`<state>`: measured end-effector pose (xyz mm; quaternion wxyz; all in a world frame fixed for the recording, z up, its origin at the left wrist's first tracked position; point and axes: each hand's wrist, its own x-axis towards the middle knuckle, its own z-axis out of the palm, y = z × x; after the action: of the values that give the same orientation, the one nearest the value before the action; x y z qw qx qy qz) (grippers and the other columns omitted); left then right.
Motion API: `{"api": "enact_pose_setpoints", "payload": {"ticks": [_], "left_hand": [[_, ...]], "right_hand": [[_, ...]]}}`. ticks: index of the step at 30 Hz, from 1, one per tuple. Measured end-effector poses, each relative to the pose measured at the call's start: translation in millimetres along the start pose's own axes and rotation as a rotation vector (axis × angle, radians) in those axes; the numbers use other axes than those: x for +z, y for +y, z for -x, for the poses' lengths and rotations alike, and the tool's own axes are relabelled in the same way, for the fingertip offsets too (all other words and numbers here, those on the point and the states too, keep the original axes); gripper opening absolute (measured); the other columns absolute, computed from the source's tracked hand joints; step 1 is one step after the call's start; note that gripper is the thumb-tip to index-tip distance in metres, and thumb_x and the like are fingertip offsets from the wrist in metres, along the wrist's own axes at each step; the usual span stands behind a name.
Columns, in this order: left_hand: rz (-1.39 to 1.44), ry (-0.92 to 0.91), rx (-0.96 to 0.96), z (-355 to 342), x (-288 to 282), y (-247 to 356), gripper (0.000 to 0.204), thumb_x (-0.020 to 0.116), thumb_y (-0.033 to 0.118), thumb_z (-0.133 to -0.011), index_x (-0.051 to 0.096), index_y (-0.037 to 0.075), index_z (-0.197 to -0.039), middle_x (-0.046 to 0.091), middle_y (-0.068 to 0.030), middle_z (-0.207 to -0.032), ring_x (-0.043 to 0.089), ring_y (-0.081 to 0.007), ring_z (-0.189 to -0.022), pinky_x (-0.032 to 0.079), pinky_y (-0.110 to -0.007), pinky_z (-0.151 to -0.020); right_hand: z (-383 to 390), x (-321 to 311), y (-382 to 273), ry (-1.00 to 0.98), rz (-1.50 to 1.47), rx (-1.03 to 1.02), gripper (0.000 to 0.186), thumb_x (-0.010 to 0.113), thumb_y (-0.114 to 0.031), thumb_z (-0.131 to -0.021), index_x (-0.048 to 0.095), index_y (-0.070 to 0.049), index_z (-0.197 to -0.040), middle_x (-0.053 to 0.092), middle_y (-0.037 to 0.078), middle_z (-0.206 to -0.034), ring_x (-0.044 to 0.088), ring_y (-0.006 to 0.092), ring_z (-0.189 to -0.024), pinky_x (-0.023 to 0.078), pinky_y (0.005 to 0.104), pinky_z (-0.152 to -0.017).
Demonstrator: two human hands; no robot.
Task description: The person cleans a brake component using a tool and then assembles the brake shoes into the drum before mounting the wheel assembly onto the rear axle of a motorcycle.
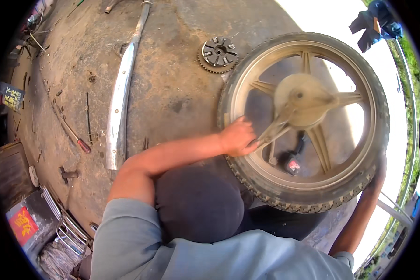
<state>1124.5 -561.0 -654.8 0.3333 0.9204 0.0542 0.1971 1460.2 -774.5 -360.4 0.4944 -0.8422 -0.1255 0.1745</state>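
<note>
A motorcycle wheel with a black treaded tyre (303, 200) and a dusty five-spoke rim lies tilted in front of me, over my dark-clothed knee (196, 203). Its hub (298, 95) carries a plate with a long arm reaching toward the lower left. My left hand (240, 137) is closed around the end of that arm, by the rim. My right hand (377, 172) is at the tyre's right side, shadowed and blurred, its fingers hidden. Between the spokes, a black object with a red label (291, 163) shows on the floor beneath, too obscured to name.
A sprocket hub (218, 52) lies beyond the tyre. Left are a long chrome exhaust (118, 116), a red-handled screwdriver (81, 142), scattered tools and metal racks (72, 226). Dark cloth (373, 25) hangs at upper right beside the sunlit edge and greenery.
</note>
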Motion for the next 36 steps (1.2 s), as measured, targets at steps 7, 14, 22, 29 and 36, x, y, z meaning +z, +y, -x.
{"api": "enact_pose_setpoints", "payload": {"ticks": [7,14,22,29,36], "left_hand": [[-0.098,-0.146,0.021,15,-36,23,0.03,0.061,0.029,-0.098,0.073,0.002,-0.092,0.066,-0.0155,-0.079,0.062,-0.0336,-0.09,0.048,-0.045,-0.088],[0.09,-0.054,-0.437,40,-93,25,0.035,0.056,0.028,-0.102,0.067,0.002,-0.123,0.07,-0.0199,-0.113,0.063,-0.0413,-0.113,0.05,-0.048,-0.097],[0.315,0.129,-0.33,-42,-115,6,0.114,0.074,0.062,-0.087,0.019,-0.002,-0.163,0.031,-0.0293,-0.163,0.035,-0.0402,-0.151,0.036,-0.047,-0.12],[0.574,0.138,-0.2,-1,-103,12,0.138,0.094,0.052,-0.068,0.011,-0.001,-0.164,0.019,-0.0258,-0.168,0.02,-0.04,-0.156,0.026,-0.048,-0.126],[0.69,0.344,-0.149,55,-94,21,0.141,0.099,0.04,-0.064,0.008,0.005,-0.165,0.019,-0.0209,-0.166,0.032,-0.0374,-0.15,0.045,-0.048,-0.115]], "right_hand": [[19,15,-56,-0.086,0.164,-0.238,0.071,0.063,-0.054,-0.095,0.059,-0.002,-0.143,0.064,0.015,-0.137,0.055,0.0275,-0.131,0.036,0.0427,-0.115],[58,38,-83,-0.1,0.175,-0.308,0.089,0.069,-0.055,-0.089,0.045,0.003,-0.151,0.057,0.023,-0.142,0.053,0.0344,-0.134,0.036,0.045,-0.116],[143,55,-70,0.008,0.094,-0.425,0.096,0.07,-0.054,-0.086,0.039,0.008,-0.152,0.057,0.027,-0.138,0.057,0.0349,-0.129,0.041,0.0424,-0.113],[254,56,-71,-0.003,0.348,-0.51,0.119,0.078,-0.067,-0.075,0.031,0.009,-0.153,0.051,0.025,-0.144,0.05,0.0326,-0.136,0.037,0.0424,-0.115],[317,77,-45,0.052,0.321,-0.567,0.143,0.08,-0.08,-0.066,0.017,0.009,-0.159,0.04,0.025,-0.154,0.044,0.0344,-0.142,0.034,0.0465,-0.118]]}}
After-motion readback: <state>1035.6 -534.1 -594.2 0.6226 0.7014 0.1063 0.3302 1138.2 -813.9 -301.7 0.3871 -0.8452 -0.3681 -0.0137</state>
